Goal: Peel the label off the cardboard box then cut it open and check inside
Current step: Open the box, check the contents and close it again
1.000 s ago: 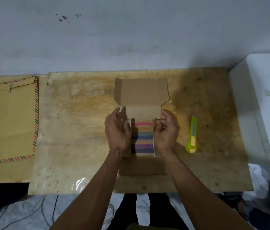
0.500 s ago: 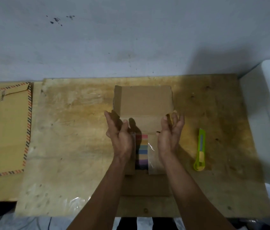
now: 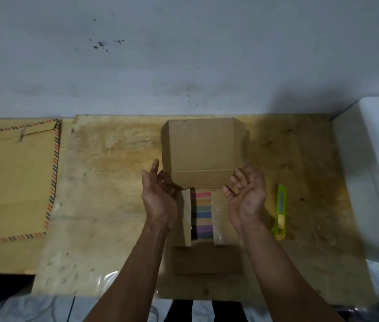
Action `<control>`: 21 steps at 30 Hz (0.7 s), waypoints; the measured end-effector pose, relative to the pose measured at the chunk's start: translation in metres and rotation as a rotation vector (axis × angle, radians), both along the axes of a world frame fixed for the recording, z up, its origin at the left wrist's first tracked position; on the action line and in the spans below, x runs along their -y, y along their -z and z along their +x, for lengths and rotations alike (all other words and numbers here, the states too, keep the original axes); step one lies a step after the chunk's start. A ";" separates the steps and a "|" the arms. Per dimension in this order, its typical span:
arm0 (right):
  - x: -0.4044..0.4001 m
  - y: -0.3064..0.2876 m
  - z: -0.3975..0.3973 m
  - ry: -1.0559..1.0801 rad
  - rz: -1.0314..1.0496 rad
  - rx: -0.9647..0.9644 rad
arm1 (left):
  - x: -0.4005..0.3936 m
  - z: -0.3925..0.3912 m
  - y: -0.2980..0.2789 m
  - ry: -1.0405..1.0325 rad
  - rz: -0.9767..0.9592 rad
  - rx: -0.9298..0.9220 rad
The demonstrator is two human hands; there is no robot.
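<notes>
Cardboard box (image 3: 203, 156) is flanked: left hand (image 3: 159, 201) at 9 o'clock, right hand (image 3: 247, 198) at 3, both spread empty, equally near; long axis 12-to-6.

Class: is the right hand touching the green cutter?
Apart. The head view shows the right hand raised open beside the box, with bare table between it and the cutter.

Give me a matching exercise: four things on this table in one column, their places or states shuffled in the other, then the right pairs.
1. brown cardboard box
2. green plastic utility knife
3. large tan paper envelope with striped border
4. rainbow-striped item

A. lies at the table's left end
B. lies right of the box
C. lid flipped open
D. sits inside the box, between its side flaps

Pairs: 1-C, 2-B, 3-A, 4-D
</notes>
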State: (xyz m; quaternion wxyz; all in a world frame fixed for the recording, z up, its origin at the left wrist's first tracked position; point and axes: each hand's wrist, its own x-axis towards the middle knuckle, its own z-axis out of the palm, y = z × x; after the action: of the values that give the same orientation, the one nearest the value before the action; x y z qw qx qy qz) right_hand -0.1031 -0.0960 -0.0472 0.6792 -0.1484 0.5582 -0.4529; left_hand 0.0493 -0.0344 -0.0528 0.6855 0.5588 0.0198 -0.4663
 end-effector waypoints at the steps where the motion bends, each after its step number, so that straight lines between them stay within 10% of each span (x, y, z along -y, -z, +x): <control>1: -0.001 0.000 -0.002 -0.009 -0.001 0.024 | -0.004 0.001 -0.002 0.015 -0.005 -0.011; 21: -0.014 -0.021 -0.015 -0.156 -0.053 0.034 | -0.036 -0.005 -0.040 0.204 0.179 -0.013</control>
State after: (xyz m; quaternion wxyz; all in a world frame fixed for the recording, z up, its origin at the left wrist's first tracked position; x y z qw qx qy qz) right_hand -0.1185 -0.0819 -0.0259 0.7177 -0.2018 0.5210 -0.4156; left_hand 0.0443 0.0019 -0.0131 0.5818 0.6138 0.0088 -0.5335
